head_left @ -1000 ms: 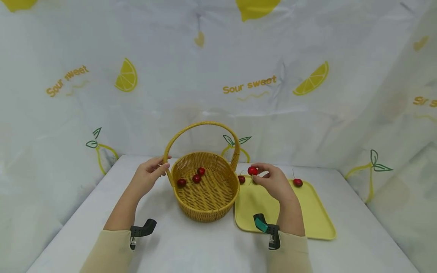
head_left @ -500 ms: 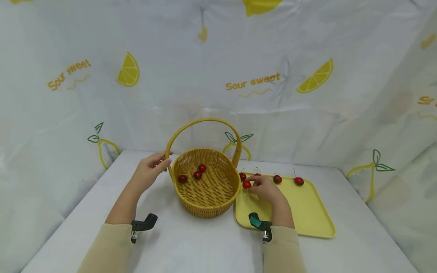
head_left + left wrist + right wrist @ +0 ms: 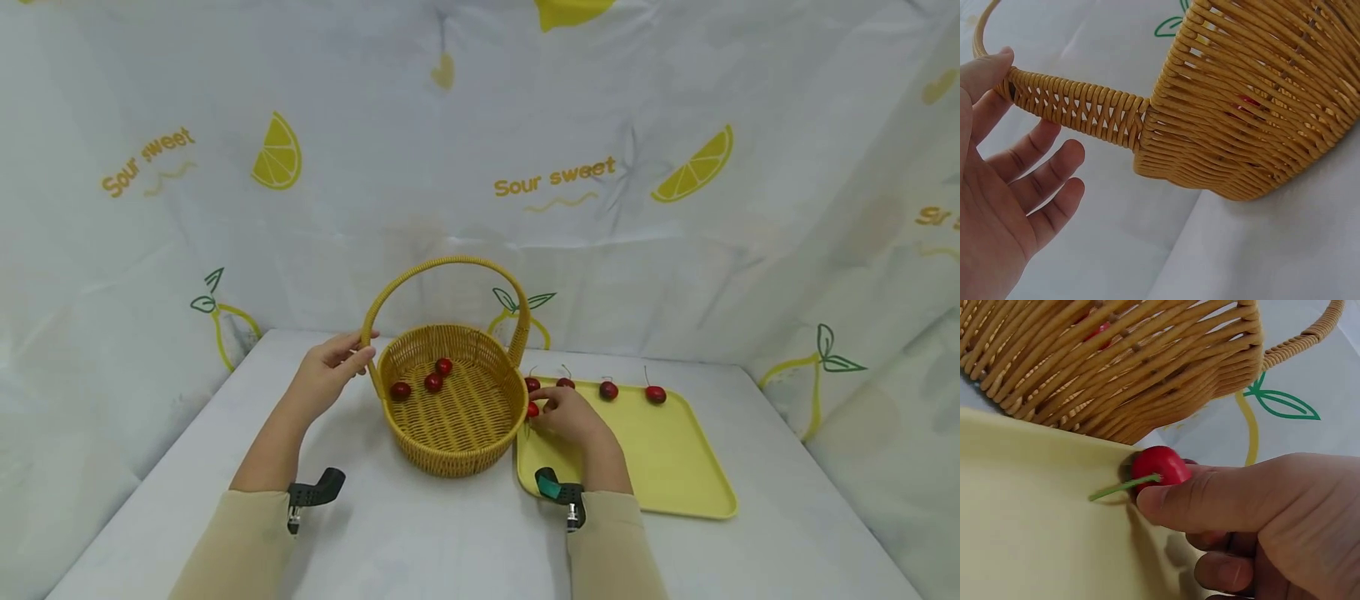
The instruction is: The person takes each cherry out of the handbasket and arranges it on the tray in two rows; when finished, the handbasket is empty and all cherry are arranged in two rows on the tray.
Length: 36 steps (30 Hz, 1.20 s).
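Head cam: L hand [image 3: 324, 377] grips round golden wicker basket [image 3: 450, 463] by arched handle [image 3: 450, 260]; R hand [image 3: 573, 418] pinches round red cherry [image 3: 532, 410] nr far-left corner of rectangular yellow tray [image 3: 675, 467]. L wrist: narrow grip on handle. R wrist: cherry pinched (green stem [image 3: 1119, 487] over tray).

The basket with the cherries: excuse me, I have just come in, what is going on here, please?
A person is handling cherries with both hands. The left hand holds the side of the handle of the wicker basket. The right hand pinches a red cherry at the edge of the yellow tray, close to the basket. Three cherries lie inside the basket, and four others line the tray's far edge.
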Each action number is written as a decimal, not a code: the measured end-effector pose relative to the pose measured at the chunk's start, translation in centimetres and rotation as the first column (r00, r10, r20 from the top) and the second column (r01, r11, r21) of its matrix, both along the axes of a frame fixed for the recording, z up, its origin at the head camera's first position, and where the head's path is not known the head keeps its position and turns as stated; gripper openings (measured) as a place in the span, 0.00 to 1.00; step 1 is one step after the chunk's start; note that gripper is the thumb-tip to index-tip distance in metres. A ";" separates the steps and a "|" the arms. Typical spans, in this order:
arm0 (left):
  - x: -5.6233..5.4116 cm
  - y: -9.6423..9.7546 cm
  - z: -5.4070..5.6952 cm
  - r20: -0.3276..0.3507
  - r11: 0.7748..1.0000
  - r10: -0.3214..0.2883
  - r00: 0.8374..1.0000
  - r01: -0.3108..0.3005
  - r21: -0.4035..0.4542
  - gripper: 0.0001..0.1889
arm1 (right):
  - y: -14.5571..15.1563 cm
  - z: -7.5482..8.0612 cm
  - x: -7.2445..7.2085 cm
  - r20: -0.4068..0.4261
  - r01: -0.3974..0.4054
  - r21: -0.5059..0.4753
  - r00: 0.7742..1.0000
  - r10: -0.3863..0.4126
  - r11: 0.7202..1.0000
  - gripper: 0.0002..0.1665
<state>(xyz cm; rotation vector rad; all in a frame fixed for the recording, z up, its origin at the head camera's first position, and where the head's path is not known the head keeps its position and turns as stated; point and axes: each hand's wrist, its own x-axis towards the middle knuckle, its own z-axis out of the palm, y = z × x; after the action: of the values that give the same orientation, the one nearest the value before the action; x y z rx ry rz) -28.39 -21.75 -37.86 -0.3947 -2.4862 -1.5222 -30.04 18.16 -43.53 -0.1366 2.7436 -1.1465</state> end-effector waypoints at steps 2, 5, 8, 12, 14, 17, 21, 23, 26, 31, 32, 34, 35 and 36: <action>0.0 -0.1 0.0 -0.002 1.000 -0.003 1.000 0.003 0.000 0.23 | 0.3 0.5 0.1 0.008 -0.014 -0.008 1.000 0.015 1.000 0.26; -0.1 -0.1 -0.1 -0.008 1.000 -0.010 1.000 0.010 0.005 0.23 | 0.7 1.7 0.4 0.011 -0.011 -0.032 1.000 0.012 0.999 0.30; -0.1 -0.2 -0.2 -0.010 1.000 -0.016 1.000 0.016 0.008 0.23 | 1.1 3.3 0.9 -0.022 -0.008 -0.059 1.000 0.006 0.998 0.30; -0.1 -0.2 -0.1 -0.012 1.000 -0.014 1.000 0.014 0.002 0.23 | 1.1 5.6 1.5 -0.075 -0.020 -0.082 0.997 0.014 0.996 0.27; 0.0 -0.1 0.0 -0.015 1.000 -0.013 1.000 0.013 0.000 0.22 | 0.8 6.5 1.8 -0.093 -0.016 -0.087 0.996 0.008 0.996 0.26; 0.0 -0.1 0.1 -0.015 1.000 -0.014 1.000 0.014 0.002 0.22 | 0.2 7.5 2.3 -0.129 -0.023 -0.078 0.992 0.013 0.997 0.24; 0.0 -0.1 0.1 -0.009 1.000 -0.016 1.000 0.016 -0.004 0.21 | -1.0 8.4 2.7 -0.174 -0.027 -0.075 0.985 0.013 0.997 0.23; 0.1 -0.1 0.1 -0.003 1.000 -0.013 1.000 0.013 -0.007 0.21 | -1.7 8.6 2.9 -0.189 -0.032 -0.081 0.982 0.016 0.996 0.22; 0.2 -0.1 0.1 0.003 1.000 -0.003 1.000 0.003 -0.024 0.21 | -2.7 8.6 3.0 -0.202 -0.058 -0.094 0.979 0.038 0.994 0.22; 0.2 -0.1 0.2 0.001 1.000 0.008 1.000 -0.008 -0.022 0.21 | -4.6 7.8 2.6 -0.208 -0.120 -0.129 0.974 0.091 0.984 0.21; 0.1 -0.1 0.2 -0.001 1.000 0.003 1.000 -0.003 -0.009 0.21 | -5.0 7.6 2.5 -0.205 -0.129 -0.139 0.974 0.099 0.982 0.20; 0.0 0.0 0.1 -0.004 1.000 -0.005 1.000 0.005 0.016 0.21 | -5.8 7.3 2.3 -0.192 -0.128 -0.172 0.977 0.095 0.977 0.20; 0.0 0.1 0.1 -0.006 1.000 -0.010 1.000 0.010 0.024 0.21 | -6.1 7.1 2.3 -0.190 -0.125 -0.183 0.978 0.090 0.975 0.20; 0.0 0.2 0.1 -0.008 0.999 -0.015 1.000 0.015 0.033 0.21 | -6.5 7.0 2.3 -0.189 -0.121 -0.190 0.978 0.085 0.974 0.20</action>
<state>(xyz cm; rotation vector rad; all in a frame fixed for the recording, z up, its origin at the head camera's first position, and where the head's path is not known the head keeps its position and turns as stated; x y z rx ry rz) -28.43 -21.60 -37.78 -0.4141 -2.4546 -1.5618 -27.76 11.63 -36.53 -0.4236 2.7248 -1.4452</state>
